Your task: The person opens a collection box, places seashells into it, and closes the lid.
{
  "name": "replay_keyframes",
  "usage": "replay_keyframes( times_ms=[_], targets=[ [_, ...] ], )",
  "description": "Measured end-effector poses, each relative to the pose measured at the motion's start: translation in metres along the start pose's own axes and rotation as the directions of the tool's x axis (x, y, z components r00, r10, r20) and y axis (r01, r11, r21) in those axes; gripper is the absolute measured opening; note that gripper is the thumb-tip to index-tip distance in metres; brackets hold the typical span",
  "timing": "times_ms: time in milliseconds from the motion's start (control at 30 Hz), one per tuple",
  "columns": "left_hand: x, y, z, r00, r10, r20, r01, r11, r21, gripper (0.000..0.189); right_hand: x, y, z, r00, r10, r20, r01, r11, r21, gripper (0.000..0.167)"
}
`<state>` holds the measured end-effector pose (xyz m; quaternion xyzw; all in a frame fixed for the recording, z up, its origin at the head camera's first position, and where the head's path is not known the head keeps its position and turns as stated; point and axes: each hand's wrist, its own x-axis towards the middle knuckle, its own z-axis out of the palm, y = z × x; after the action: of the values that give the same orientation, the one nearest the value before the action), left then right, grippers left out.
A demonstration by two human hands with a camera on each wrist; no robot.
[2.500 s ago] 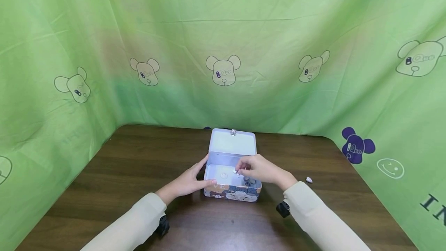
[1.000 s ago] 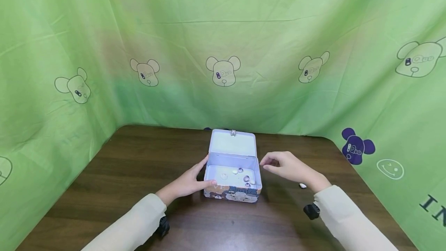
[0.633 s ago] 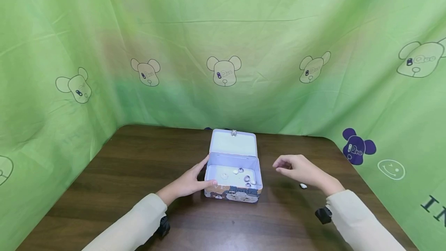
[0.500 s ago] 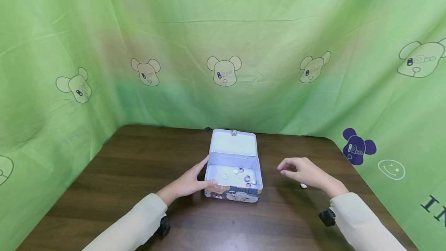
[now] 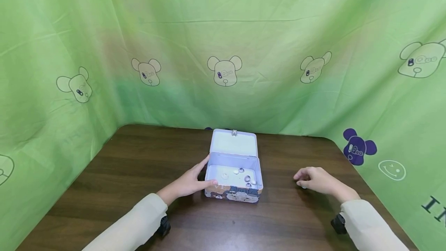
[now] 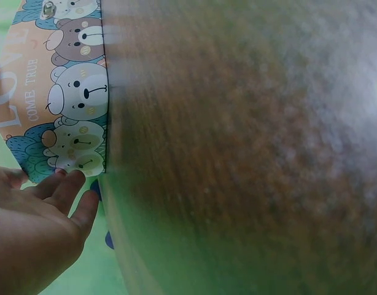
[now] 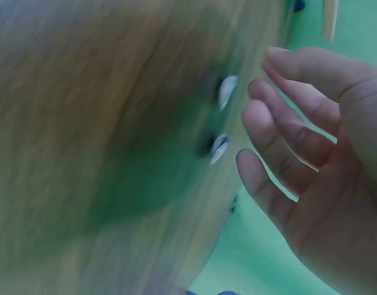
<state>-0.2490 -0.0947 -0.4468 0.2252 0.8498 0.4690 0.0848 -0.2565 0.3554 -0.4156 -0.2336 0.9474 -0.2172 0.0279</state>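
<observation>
A tin box (image 5: pixel 231 195) with cartoon bears stands on the table, its lid (image 5: pixel 234 143) raised at the back. Several small shells (image 5: pixel 247 178) lie on its white floor. My left hand (image 5: pixel 188 180) holds the box's left end, thumb over the front rim and fingers along the side; fingertips touch the printed wall in the left wrist view. To the right of the box, my right hand (image 5: pixel 318 181) is low over the table with loosely bent fingers. In the right wrist view, two white shells (image 7: pixel 227 91) lie just beyond its fingertips, and nothing is held.
Dark brown wood table (image 5: pixel 146 158) extends around the box. A green curtain (image 5: pixel 223 104) with bear drawings hangs behind it and along both sides. Each wrist wears a black camera (image 5: pixel 338 224).
My right hand has come out of the box, leaving a white shell inside, and has moved right and down to the shells on the table. My left hand stays on the box.
</observation>
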Motion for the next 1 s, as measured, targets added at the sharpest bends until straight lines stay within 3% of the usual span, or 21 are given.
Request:
replay_keyframes(
  times_ms=[167, 567, 1000],
  targets=[
    [0.000, 0.000, 0.000, 1.000, 0.000, -0.001, 0.000, 1.000, -0.006, 0.099, -0.007, 0.010, -0.001, 1.000, 0.003, -0.005, -0.004, 0.998, -0.056, 0.012],
    [-0.001, -0.001, 0.000, 1.000, -0.001, 0.004, 0.001, 1.000, -0.002, 0.099, -0.013, 0.018, 0.008, 1.000, 0.016, -0.025, -0.016, 1.000, 0.006, 0.008],
    [0.000, -0.001, 0.001, 1.000, -0.010, 0.001, 0.010, 1.000, 0.015, 0.099, -0.010, 0.019, 0.007, 0.999, 0.026, -0.046, -0.028, 0.998, -0.057, 0.008]
  ],
)
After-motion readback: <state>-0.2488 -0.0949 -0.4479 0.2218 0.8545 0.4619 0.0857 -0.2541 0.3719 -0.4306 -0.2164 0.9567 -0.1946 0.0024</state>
